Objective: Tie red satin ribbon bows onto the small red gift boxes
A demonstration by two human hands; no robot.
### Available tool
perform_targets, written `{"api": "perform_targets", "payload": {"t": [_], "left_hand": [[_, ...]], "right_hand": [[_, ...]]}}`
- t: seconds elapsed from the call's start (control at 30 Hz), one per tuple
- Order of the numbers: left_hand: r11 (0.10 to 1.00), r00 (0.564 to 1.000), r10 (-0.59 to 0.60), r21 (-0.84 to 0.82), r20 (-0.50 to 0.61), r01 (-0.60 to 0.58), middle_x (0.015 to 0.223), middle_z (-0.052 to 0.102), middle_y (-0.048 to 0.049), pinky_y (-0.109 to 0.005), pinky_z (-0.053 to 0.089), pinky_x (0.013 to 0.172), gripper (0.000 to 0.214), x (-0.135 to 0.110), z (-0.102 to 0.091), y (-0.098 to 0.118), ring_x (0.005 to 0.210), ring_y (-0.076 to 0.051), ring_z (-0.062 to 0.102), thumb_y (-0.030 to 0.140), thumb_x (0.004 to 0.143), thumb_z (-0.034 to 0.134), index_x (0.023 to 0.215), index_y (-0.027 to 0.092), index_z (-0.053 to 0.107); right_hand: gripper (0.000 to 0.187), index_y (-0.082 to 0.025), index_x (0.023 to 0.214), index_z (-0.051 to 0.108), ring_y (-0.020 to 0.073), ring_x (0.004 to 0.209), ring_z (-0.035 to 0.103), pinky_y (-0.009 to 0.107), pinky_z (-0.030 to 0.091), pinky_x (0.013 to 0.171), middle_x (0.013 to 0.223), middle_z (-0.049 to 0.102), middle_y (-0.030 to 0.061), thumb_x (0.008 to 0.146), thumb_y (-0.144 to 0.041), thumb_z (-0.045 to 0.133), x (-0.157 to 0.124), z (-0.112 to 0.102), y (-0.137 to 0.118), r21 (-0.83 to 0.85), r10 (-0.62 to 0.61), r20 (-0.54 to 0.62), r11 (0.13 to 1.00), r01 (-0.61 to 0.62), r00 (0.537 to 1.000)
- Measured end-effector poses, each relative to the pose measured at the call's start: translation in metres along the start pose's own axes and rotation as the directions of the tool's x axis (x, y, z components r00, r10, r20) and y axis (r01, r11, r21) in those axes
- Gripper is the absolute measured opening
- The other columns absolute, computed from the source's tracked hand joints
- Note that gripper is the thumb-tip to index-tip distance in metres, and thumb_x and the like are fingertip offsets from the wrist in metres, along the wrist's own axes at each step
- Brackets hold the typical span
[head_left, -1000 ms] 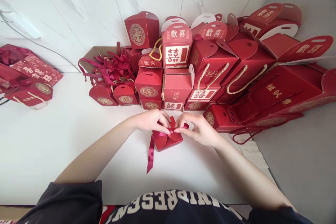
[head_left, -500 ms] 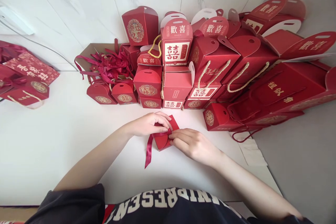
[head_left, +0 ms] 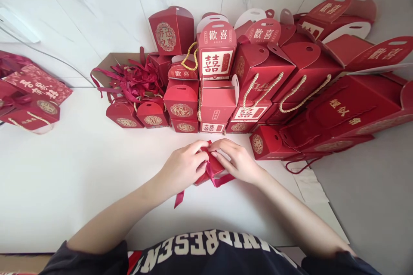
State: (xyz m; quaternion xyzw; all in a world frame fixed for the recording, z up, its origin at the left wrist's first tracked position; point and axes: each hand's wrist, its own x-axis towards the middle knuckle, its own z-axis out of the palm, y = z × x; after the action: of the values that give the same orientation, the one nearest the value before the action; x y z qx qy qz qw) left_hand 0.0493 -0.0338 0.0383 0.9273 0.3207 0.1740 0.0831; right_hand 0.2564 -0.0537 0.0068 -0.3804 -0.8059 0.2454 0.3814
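A small red gift box [head_left: 201, 178] sits on the white table in front of me, partly covered by both hands. Dark red satin ribbon [head_left: 220, 180] crosses its top; one tail hangs below my left hand and a loop spreads toward the right. My left hand [head_left: 185, 165] is closed, its fingers pinching the ribbon at the box's left side. From the right, my right hand [head_left: 238, 161] reaches in with thumb and forefinger together on the ribbon near the top. The exact pinch points are hidden by the fingers.
Stacked red gift boxes [head_left: 217, 99] line the wall behind. An open carton [head_left: 109, 62] holds a tangle of ribbons [head_left: 138, 79]. Red bags [head_left: 35, 84] stand far left. A large red box [head_left: 348, 111] lies at right, with white paper [head_left: 309, 184] near the table edge.
My left hand has come lower and curled around the ribbon. My right hand has shifted up and right, and a ribbon loop now shows on the box's right side.
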Motion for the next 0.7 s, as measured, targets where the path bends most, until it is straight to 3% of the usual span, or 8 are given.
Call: {"api": "perform_targets", "payload": {"t": [0.1, 0.2, 0.37, 0.5, 0.7], "left_hand": [[0.98, 0.992, 0.028, 0.197, -0.125, -0.003, 0.101, 0.068, -0.0037, -0.025, 0.049, 0.055, 0.015, -0.005, 0.007, -0.001, 0.063, -0.011, 0.062, 0.014, 0.09, 0.051, 0.083, 0.017, 0.064], [0.958, 0.972, 0.1, 0.283, -0.212, -0.037, 0.081, 0.067, -0.001, -0.026, 0.049, 0.053, 0.015, -0.007, 0.016, -0.009, 0.059, -0.012, 0.062, 0.012, 0.09, 0.051, 0.085, 0.017, 0.064], [0.965, 0.916, 0.214, 0.221, -0.338, -0.143, 0.082, 0.069, -0.0021, -0.026, 0.058, 0.069, 0.013, -0.011, 0.026, -0.02, 0.072, -0.014, 0.069, 0.01, 0.091, 0.053, 0.093, 0.017, 0.064], [0.954, 0.873, 0.289, 0.197, -0.393, -0.227, 0.08, 0.069, -0.0028, -0.026, 0.059, 0.068, 0.009, -0.012, 0.029, -0.024, 0.07, -0.014, 0.068, 0.008, 0.088, 0.058, 0.088, 0.016, 0.063], [0.923, 0.803, 0.384, 0.183, -0.456, -0.338, 0.085, 0.07, -0.0051, -0.028, 0.061, 0.069, 0.018, -0.011, 0.03, -0.034, 0.074, -0.016, 0.069, 0.007, 0.085, 0.062, 0.101, 0.015, 0.065]], "right_hand": [[0.019, -0.021, 0.11, 0.061, 0.0218, 0.1, 0.06, 0.04, 0.051, 0.09, 0.105, 0.068, 0.0081, 0.099, -0.018, 0.046, 0.008, 0.006, 0.006, 0.003, -0.049, 0.028, 0.999, 0.049, 0.998], [0.021, -0.021, 0.112, 0.064, 0.0209, 0.097, 0.06, 0.04, 0.051, 0.09, 0.103, 0.069, 0.0072, 0.099, -0.018, 0.047, 0.012, 0.008, 0.009, 0.029, -0.035, 0.005, 0.999, 0.035, 0.999], [0.014, -0.021, 0.102, 0.07, 0.0194, 0.086, 0.063, 0.035, 0.052, 0.08, 0.093, 0.071, 0.0064, 0.094, -0.022, 0.059, 0.016, 0.006, 0.011, 0.069, 0.053, 0.027, 0.996, -0.055, 0.998], [0.011, -0.018, 0.092, 0.068, 0.0148, 0.072, 0.06, 0.028, 0.05, 0.067, 0.082, 0.064, 0.0031, 0.088, -0.014, 0.059, 0.015, 0.005, 0.009, 0.056, 0.093, 0.069, 0.994, -0.097, 0.993], [0.014, -0.021, 0.089, 0.058, 0.0191, 0.08, 0.056, 0.032, 0.048, 0.075, 0.086, 0.061, 0.004, 0.082, -0.009, 0.056, 0.017, -0.003, 0.003, -0.057, 0.051, -0.005, 0.997, -0.051, 0.999]]}}
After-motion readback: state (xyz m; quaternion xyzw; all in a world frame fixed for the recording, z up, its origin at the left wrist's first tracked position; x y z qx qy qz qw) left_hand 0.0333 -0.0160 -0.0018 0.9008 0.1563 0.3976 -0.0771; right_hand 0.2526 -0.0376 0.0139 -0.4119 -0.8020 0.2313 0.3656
